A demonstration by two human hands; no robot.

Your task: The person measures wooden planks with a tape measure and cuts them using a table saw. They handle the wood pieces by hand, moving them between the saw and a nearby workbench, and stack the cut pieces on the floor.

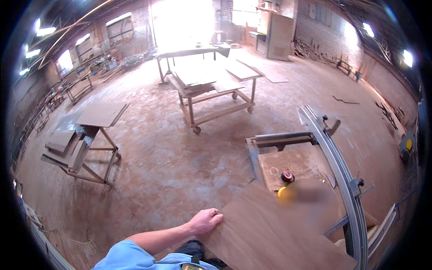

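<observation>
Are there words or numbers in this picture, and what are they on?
None that I can read.
Wooden panel at the left hand: no writing shows.
Yellow-edged gadget: too small and cut off to read.
Round black-and-orange thing: too small to read.

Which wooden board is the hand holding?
The big brown board at the bottom: the left hand holds its left edge. Other boards lie untouched farther away.

Open floor [148, 180] lies left of the panel [265, 229]; rightward, a metal rail [338, 164] apparently blocks.
</observation>
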